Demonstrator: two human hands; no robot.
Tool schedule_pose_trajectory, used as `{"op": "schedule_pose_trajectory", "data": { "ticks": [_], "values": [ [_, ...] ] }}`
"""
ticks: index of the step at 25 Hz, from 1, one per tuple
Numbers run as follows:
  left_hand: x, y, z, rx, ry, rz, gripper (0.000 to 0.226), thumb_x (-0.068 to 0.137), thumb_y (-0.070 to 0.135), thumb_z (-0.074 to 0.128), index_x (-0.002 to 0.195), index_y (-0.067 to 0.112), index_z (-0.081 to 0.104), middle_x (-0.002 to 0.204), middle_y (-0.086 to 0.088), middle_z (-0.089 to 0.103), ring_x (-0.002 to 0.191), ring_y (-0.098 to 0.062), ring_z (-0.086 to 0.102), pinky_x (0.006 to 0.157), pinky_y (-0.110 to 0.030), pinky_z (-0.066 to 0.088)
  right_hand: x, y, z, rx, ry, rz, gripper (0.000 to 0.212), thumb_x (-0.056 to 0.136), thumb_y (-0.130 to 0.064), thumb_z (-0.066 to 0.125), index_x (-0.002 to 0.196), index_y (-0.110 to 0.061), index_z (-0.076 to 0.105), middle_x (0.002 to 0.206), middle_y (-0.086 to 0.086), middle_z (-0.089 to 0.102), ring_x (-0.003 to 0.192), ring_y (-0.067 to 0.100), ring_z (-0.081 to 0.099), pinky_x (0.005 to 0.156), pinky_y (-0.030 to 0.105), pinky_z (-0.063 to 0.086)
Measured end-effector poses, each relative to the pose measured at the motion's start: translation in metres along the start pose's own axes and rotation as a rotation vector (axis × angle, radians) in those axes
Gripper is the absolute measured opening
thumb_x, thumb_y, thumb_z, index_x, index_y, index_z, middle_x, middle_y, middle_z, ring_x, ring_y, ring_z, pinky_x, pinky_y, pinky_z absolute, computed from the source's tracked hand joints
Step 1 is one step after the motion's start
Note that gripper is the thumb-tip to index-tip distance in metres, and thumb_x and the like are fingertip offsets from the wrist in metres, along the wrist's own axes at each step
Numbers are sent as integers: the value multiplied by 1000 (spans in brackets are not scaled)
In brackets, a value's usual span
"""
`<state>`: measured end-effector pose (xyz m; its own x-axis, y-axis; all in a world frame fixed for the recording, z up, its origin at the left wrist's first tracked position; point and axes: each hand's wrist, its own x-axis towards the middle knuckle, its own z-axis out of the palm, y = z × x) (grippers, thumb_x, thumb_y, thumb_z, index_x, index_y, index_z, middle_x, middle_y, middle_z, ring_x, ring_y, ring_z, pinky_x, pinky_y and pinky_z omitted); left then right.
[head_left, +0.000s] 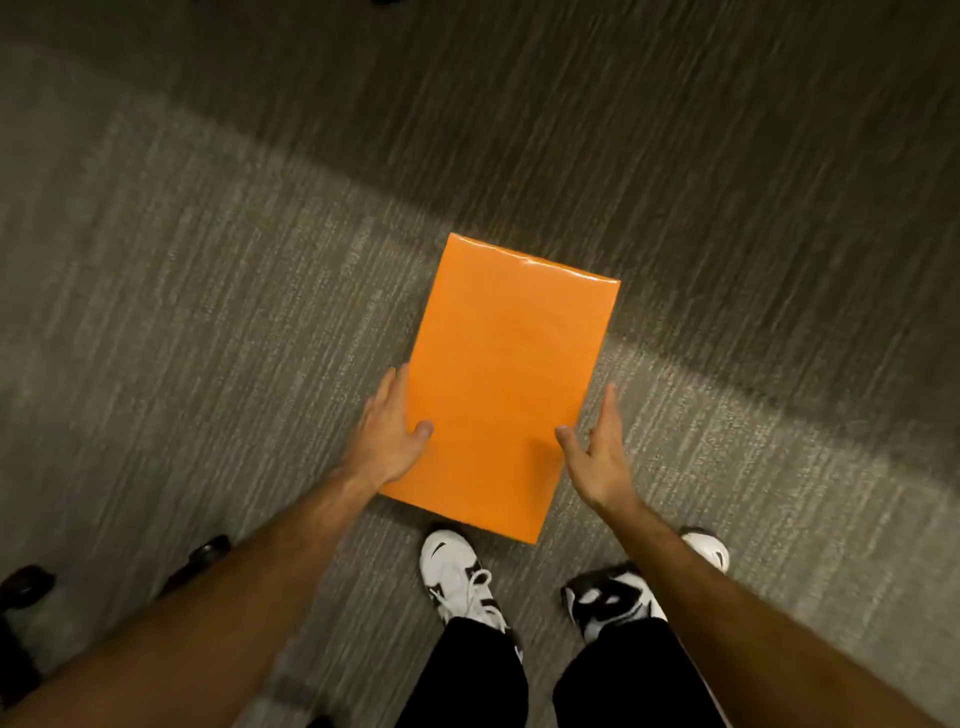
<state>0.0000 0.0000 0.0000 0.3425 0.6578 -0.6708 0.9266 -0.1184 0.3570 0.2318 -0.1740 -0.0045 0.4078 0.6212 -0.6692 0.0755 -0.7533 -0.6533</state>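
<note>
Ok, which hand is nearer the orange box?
Left. The left hand lies against the box at its left edge, thumb on top; the right hand is beside the right edge, thumb tip over it, fingers apart from it.

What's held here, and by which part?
No closed grip visible. Left hand touches the orange package at its left long edge, thumb on top; right hand, fingers straight, is at the right edge.

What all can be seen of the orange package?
The orange package is a flat rectangle in glossy wrapping, creased at its far end. It slants over the carpet, its near end by the left shoe. The left hand touches its left edge, thumb on top; the right hand has its thumb at the right edge.
</note>
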Motion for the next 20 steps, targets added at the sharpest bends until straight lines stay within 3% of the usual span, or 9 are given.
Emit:
{"op": "schedule_pose_trajectory", "data": {
  "ticks": [4,7,11,16,20],
  "values": [
    [14,-18,17,-124,-57,-206,94,92,40,68,160,25,5,162,-6,31,142,-32,40,113,-54,38,11,16,20,129,-25,104,95,99,-38,58,159,-26,-16,171,2,3,153,29,21,119,59,27],
    [19,-13,24,-222,-54,-180,84,93,31,68,158,28,15,153,-3,46,134,-29,51,110,-52,43,10,26,26,200,-52,117,92,100,-26,59,159,-34,-10,166,3,25,143,31,42,112,59,40],
    [26,-8,21,-189,-31,-186,78,94,16,65,156,28,20,150,-3,47,132,-30,51,108,-51,43,13,26,24,214,-58,196,92,100,-15,59,159,-39,-6,163,3,32,139,28,47,109,53,45],
    [14,7,18,-232,-29,-171,75,93,12,65,154,31,25,146,-1,51,128,-28,54,102,-47,45,13,21,-1,176,-24,189,92,98,-7,59,158,-46,1,162,0,36,122,12,52,89,33,49],
    [-4,45,-6,-321,-39,-139,75,92,12,67,153,32,28,143,-1,55,127,-26,56,101,-46,47,-2,-2,-51,128,-17,157,89,99,-12,60,158,-45,3,164,3,33,141,27,46,104,49,49]
  ]
}}
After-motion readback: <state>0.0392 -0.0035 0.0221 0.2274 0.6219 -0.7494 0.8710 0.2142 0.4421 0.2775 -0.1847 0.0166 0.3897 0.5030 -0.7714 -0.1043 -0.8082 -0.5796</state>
